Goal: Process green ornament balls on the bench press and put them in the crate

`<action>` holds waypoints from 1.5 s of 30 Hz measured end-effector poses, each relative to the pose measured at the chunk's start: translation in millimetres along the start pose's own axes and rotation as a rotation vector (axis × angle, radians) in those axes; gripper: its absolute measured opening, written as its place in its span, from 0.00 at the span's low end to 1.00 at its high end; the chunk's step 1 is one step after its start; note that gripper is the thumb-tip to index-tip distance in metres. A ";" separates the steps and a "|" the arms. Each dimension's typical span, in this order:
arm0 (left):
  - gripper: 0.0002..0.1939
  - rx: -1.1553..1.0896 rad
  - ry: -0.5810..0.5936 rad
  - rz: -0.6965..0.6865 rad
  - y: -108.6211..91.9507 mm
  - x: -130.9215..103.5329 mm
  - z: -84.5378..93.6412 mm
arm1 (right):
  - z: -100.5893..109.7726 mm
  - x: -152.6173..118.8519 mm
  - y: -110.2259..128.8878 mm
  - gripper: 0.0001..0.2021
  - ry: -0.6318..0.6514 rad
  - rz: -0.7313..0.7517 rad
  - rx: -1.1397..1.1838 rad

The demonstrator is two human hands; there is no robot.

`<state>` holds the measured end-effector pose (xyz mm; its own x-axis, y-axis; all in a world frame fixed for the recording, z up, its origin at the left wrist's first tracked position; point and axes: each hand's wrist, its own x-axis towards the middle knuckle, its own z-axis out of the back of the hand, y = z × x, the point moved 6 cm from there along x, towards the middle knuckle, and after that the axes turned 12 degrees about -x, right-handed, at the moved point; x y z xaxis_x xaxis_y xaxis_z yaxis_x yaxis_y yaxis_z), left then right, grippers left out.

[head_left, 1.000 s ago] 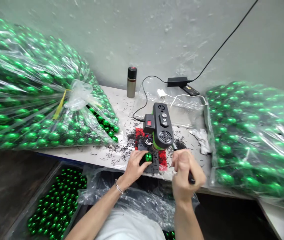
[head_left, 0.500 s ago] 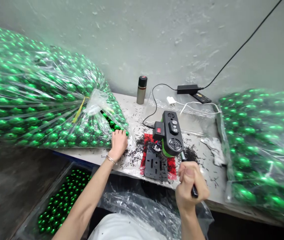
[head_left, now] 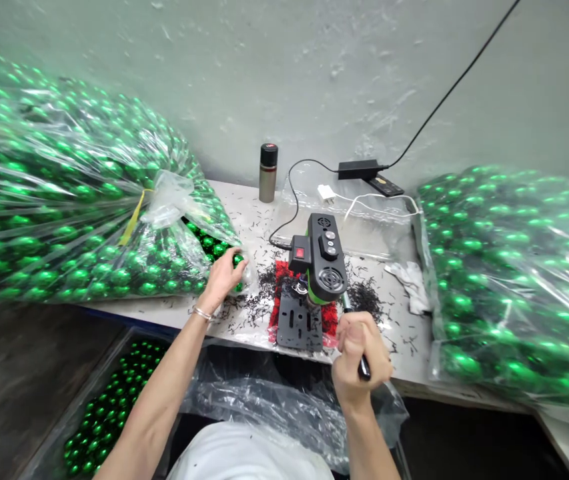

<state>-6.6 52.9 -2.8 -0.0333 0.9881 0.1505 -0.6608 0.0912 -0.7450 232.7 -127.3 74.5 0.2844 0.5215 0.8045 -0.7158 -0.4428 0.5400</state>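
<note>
At the torn opening of a large clear bag of shiny green balls (head_left: 59, 207), my left hand (head_left: 221, 277) has its thumb and fingers around a green ball (head_left: 237, 259). My right hand (head_left: 361, 357) is wrapped round the black handle (head_left: 365, 369) of a lever. That lever runs up to a small black and green bench press (head_left: 327, 257) with a red switch. Under the press head lies a slotted black base plate (head_left: 298, 327) on a red mat (head_left: 331, 319). Small black bits (head_left: 364, 297) are scattered about it.
Another bag of green balls (head_left: 504, 280) sits at the right. Below the table's left edge is a bin of green balls (head_left: 114, 400). A flask (head_left: 267, 173), a power adapter (head_left: 359, 169), a white charger (head_left: 325, 193) and a white cloth (head_left: 410, 287) lie toward the back and right.
The view has swung slightly right. My left hand has turned so that its thumb and a ball now show between the fingers. My right hand still grips the lever.
</note>
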 end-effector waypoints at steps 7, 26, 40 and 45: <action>0.28 -1.125 0.008 0.352 -5.3 -71.5 -22.4 | -0.6 -0.1 0.8 0.16 -0.016 -0.002 -0.001; 0.18 -0.373 0.221 -0.106 -45.3 -111.2 -99.6 | -0.3 -3.3 -0.1 0.15 0.061 0.012 -0.007; 0.18 -0.294 0.070 -0.463 -47.5 -115.1 -109.1 | -6.4 -26.3 -14.6 0.15 -0.022 0.043 0.002; 0.17 -0.298 0.094 -0.455 -49.7 -115.5 -109.2 | -12.8 -47.4 -28.4 0.16 -0.048 0.087 -0.026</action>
<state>112.0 -52.2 -54.1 0.2818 0.8463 0.4520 -0.3513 0.5294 -0.7722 231.4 -130.1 17.8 0.2501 0.4465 0.8591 -0.7551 -0.4655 0.4617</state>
